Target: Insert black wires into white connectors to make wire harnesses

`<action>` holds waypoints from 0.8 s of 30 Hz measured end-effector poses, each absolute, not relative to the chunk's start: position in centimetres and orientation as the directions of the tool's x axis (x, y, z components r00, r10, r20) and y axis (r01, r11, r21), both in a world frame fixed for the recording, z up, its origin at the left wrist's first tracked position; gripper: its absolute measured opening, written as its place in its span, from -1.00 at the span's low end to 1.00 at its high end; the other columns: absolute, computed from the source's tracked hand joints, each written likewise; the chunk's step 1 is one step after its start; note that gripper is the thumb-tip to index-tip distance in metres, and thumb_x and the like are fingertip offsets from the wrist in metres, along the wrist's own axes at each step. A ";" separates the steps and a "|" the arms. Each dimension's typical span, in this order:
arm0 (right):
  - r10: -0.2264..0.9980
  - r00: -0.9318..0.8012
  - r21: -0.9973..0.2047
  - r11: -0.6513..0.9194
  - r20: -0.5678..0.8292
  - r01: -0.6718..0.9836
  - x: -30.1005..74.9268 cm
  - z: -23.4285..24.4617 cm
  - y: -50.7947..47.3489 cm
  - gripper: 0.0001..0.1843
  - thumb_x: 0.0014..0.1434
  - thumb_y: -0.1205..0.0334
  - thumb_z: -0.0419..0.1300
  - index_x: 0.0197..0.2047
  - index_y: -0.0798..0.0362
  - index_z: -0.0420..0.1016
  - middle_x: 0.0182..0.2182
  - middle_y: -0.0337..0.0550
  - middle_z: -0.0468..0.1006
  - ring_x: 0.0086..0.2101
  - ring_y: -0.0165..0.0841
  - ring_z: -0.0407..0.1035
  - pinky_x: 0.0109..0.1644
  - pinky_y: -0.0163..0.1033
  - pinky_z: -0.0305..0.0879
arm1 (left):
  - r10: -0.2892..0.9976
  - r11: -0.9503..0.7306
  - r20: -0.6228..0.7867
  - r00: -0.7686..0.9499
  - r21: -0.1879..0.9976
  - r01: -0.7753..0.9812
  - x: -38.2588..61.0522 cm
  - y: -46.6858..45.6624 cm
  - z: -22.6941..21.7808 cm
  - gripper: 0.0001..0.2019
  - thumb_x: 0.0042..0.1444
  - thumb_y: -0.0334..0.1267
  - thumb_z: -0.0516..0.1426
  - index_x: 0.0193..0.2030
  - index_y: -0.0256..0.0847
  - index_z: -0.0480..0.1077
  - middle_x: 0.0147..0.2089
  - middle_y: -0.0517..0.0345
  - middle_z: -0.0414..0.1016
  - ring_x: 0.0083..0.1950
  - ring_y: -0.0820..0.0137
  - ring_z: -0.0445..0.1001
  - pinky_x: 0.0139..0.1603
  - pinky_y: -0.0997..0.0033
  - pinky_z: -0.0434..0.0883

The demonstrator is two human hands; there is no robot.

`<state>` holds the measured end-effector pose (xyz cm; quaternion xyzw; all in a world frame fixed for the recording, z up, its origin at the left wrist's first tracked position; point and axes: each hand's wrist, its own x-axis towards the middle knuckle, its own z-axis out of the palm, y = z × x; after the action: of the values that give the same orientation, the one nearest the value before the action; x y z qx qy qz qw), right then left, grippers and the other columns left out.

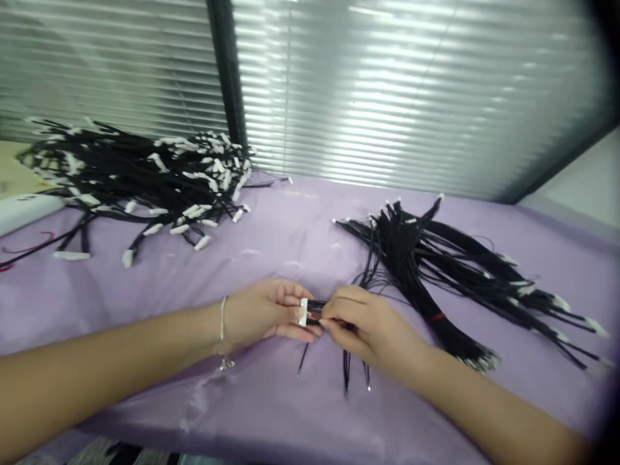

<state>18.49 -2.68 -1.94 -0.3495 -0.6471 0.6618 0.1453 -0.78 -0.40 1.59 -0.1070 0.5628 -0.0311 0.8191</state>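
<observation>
Two hands meet at table centre: left hand pinches a small white connector between thumb and fingers, right hand closed around thin black wires right at that connector, loose wire ends hanging toward the near edge. Looks like wires going into the housing, mid-step, not seated as far as I can tell; image is blurred there. Just right of the hands, a bundle of black wires fans out, most with small tips only, so probably stock left to do. Far left, a big heap of harnesses with white connectors, likely finished pieces. Progress judged: well along, plenty left. The purple table is bare between the piles and in front of the hands; the near edge is close below the wrists, window blinds behind.
</observation>
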 end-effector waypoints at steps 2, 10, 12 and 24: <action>0.625 -0.728 -0.955 -0.117 -0.283 0.271 18.4 -1.8 -2.6 -0.87 0.18 0.39 0.08 -0.39 0.10 0.38 -0.48 -0.18 0.38 -0.41 -0.42 0.25 -0.32 -0.33 0.20 | -0.161 0.974 -0.912 0.378 -0.209 -0.089 -0.8 -0.5 1.6 -0.83 -0.06 -0.45 0.28 -0.31 -0.36 0.40 -0.34 0.04 0.57 -0.27 0.39 0.57 -0.13 0.37 0.48; 0.635 -0.662 -0.908 -0.171 -0.399 0.384 18.1 -1.5 -2.8 -0.86 0.15 0.45 0.07 -0.42 0.10 0.33 -0.48 -0.20 0.38 -0.43 -0.44 0.26 -0.36 -0.36 0.20 | -0.122 0.977 -0.918 0.376 -0.178 -0.118 -0.9 -0.8 1.4 -0.80 -0.08 -0.47 0.29 -0.30 -0.37 0.38 -0.33 0.03 0.56 -0.29 0.36 0.57 -0.16 0.33 0.49; 0.636 -0.669 -0.914 -0.158 -0.384 0.374 17.9 -1.7 -2.9 -0.86 0.17 0.43 0.07 -0.42 0.10 0.35 -0.49 -0.21 0.39 -0.43 -0.44 0.28 -0.36 -0.36 0.21 | -0.124 0.979 -0.918 0.377 -0.175 -0.104 -0.9 -0.8 1.3 -0.80 -0.07 -0.46 0.30 -0.30 -0.37 0.38 -0.33 0.03 0.56 -0.29 0.37 0.57 -0.16 0.35 0.49; 0.652 -0.726 -0.944 0.045 -0.222 0.328 21.0 -1.5 -0.3 -0.87 0.21 0.32 0.08 -0.22 0.10 0.45 -0.23 -0.04 0.48 -0.17 -0.33 0.34 -0.05 -0.18 0.30 | -0.140 0.976 -0.906 0.399 -0.194 -0.099 -1.0 -0.1 1.3 -0.87 0.03 -0.52 0.20 -0.27 -0.31 0.49 -0.27 0.07 0.58 -0.24 0.38 0.58 -0.09 0.39 0.49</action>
<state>21.04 -0.33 -1.51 -0.3450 -0.7100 0.5989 0.1349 -1.02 -0.08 1.28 -0.1091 0.5481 -0.0122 0.8292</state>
